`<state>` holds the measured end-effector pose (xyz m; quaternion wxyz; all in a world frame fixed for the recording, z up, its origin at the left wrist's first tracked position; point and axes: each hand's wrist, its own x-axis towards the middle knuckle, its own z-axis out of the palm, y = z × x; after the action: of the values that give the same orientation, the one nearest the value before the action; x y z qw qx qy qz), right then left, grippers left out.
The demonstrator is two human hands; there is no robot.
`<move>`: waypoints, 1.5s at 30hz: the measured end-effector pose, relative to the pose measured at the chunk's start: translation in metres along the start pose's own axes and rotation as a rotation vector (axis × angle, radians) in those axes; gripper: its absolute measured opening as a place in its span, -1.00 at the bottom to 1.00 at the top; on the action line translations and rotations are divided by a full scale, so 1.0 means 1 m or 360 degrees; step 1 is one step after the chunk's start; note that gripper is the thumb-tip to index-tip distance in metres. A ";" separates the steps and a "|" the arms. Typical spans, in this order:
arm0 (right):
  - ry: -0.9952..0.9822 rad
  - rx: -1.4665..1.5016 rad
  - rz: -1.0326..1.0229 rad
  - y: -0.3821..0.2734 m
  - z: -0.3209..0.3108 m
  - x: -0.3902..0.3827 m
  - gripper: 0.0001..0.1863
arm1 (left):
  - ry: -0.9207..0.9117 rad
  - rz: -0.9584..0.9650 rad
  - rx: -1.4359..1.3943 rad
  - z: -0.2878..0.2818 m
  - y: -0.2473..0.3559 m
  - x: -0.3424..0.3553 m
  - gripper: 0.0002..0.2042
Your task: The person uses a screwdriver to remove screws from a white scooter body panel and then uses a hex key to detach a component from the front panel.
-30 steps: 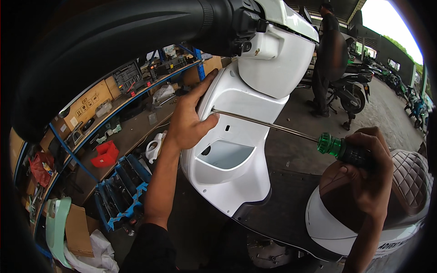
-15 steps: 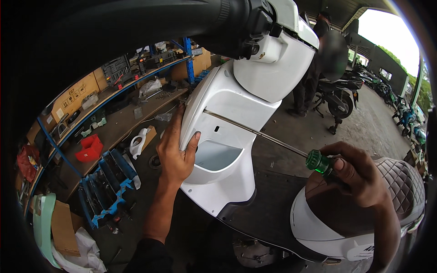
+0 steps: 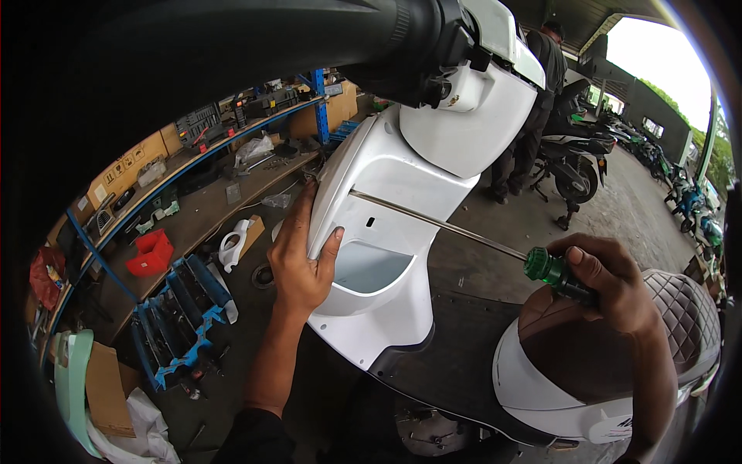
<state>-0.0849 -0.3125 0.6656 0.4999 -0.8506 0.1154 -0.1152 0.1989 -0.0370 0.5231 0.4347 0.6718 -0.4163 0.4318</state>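
Note:
A white scooter's inner front panel (image 3: 417, 189) fills the middle, with a storage pocket (image 3: 375, 267) low in it. My right hand (image 3: 607, 286) is closed around the green and black handle of a long screwdriver (image 3: 479, 238). Its shaft runs leftward across the panel, and its tip meets the panel's upper left, above a small dark slot. My left hand (image 3: 303, 259) grips the panel's left edge, thumb on the inner face and fingers along the outer side. Behind my right wrist lies the brown quilted seat (image 3: 680, 317).
A black handlebar grip (image 3: 309, 31) crosses overhead. To the left are a cluttered workbench (image 3: 205, 209), a red bin (image 3: 151, 253) and an unfolded blue toolbox (image 3: 178, 317). Another person (image 3: 541, 85) stands at the back near a parked motorcycle (image 3: 572, 162). Below the footboard sits a round tray (image 3: 433, 430) of small parts.
My right hand has shifted its hold on the screwdriver handle, which shows more of its black end now. The view has moved slightly. My left hand keeps its place on the panel edge.

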 end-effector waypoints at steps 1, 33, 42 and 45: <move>0.0076 -0.0114 -0.0203 0.001 0.000 -0.001 -0.57 | 0.0006 -0.0011 -0.0003 0.000 0.001 0.000 -0.39; 0.0515 -0.1383 -0.1296 -0.005 0.008 -0.001 -0.61 | -0.0186 -0.0065 -0.0161 -0.005 -0.016 -0.012 -0.28; 0.0065 -0.0592 -0.0624 0.011 0.004 0.011 -0.54 | -0.0164 -0.0272 -0.0225 0.001 -0.026 -0.033 -0.28; -0.0004 -0.0399 -0.0441 0.010 -0.001 0.007 -0.58 | -0.0160 -0.0224 -0.0145 -0.001 -0.025 -0.033 -0.29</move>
<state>-0.0796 -0.3202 0.6575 0.3694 -0.9142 0.0100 -0.1667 0.2128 -0.0232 0.4868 0.4728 0.6997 -0.4085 0.3465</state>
